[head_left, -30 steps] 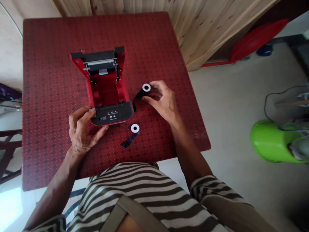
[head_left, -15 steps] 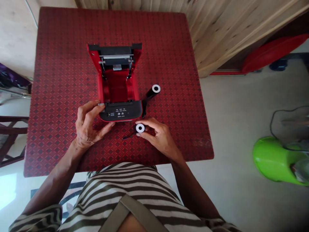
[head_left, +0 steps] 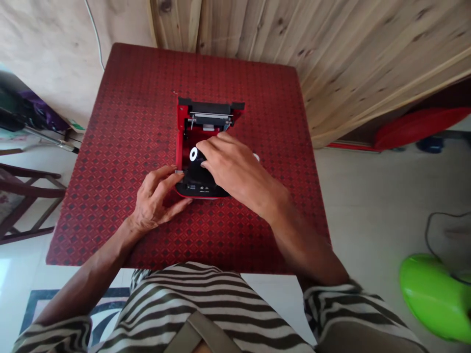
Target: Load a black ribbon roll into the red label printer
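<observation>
The right hand (head_left: 239, 169) partly hides one red printer (head_left: 204, 190) and nearly all of one white-ended roll (head_left: 256, 157); its fingers enclose one black roll (head_left: 200, 160) over the open bay (head_left: 189, 142). The left hand (head_left: 152, 198) pinches the printer's corner.

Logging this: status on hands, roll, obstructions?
Left hand holding red machine, front corner. Right hand gripping black roll at open bay, partly blocking view. White object beyond, mostly hidden.

The open machine (head_left: 198, 189) looks smooth plastic, the wall panels (head_left: 253, 29) matt wood.
</observation>
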### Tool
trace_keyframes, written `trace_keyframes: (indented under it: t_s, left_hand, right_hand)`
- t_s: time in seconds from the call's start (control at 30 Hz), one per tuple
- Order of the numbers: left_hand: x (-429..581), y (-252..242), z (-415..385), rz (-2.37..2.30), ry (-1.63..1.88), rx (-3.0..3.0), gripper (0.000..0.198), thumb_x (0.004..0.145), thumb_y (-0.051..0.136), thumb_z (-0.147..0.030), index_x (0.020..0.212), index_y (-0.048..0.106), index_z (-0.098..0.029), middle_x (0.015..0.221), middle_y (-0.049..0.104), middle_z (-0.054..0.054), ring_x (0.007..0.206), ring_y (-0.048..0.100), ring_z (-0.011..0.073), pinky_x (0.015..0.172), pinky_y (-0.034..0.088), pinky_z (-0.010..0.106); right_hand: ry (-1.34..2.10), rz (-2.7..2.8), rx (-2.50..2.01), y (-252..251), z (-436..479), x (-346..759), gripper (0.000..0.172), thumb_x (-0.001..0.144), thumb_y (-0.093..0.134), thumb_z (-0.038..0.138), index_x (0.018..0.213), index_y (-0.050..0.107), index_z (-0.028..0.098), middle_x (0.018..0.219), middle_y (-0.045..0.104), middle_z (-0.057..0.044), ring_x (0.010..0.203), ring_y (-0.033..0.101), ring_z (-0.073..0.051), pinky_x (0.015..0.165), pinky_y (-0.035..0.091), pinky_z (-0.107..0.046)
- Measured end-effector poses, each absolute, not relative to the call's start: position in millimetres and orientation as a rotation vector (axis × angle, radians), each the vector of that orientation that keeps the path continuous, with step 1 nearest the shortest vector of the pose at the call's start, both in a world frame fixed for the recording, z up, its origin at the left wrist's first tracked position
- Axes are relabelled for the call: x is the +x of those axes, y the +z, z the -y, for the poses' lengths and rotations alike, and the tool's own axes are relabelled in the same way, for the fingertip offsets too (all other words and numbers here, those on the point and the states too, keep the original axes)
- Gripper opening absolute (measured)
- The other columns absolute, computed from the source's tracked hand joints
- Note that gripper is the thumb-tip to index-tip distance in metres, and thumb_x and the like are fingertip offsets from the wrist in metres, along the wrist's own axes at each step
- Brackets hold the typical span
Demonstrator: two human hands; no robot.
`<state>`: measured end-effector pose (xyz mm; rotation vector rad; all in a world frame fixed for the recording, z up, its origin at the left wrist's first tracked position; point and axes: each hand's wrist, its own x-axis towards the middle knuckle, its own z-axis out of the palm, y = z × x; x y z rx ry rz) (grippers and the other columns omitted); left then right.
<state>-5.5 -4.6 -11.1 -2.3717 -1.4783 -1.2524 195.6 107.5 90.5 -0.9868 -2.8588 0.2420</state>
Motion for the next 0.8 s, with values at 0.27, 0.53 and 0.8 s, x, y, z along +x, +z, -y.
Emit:
trace_keyframes:
  t_s: [0.27,0.53,0.8]
  left_hand:
    - [-5.2,-11.5,6.6,1.508,-1.247,-2.386,0.070,0.090,0.083,-0.039,0.150,0.051,-0.022,0.132,0.066,0.016,0.120,0.069,0.0268,0.102,0.064,0.040]
    - [-4.9,-11.4,7.5,1.530,-1.254,-2.384,0.071,0.090,0.083,-0.039,0.152,0.051,-0.023,0.131,0.067,0.015,0.119,0.070,0.0266,0.100,0.063,0.039]
    - [-6.2,-12.4,7.6,1.552,-1.221,-2.373,0.070,0.091,0.083,-0.041,0.151,0.051,-0.025,0.131,0.068,0.015,0.118,0.070,0.0267,0.100,0.063,0.040]
  right_hand:
    - [0.148,3.043,-1.042,87.8,-113.6,183.3,0.027,0.104,0.049,0.004,0.110,0.074,0.011,0.111,0.078,-0.017,0.113,0.072,-0.029,0.097,0.053,-0.040]
    - [0.201,3.070,-1.151,76.6,-127.2,168.8,0.024,0.098,0.057,0.003,0.106,0.080,0.008,0.104,0.080,-0.021,0.102,0.075,-0.033,0.084,0.055,-0.040]
    - [0.321,2.947,-1.137,74.5,-132.2,174.0,0.024,0.098,0.057,0.002,0.101,0.079,0.011,0.099,0.080,-0.018,0.095,0.075,-0.028,0.086,0.056,-0.039]
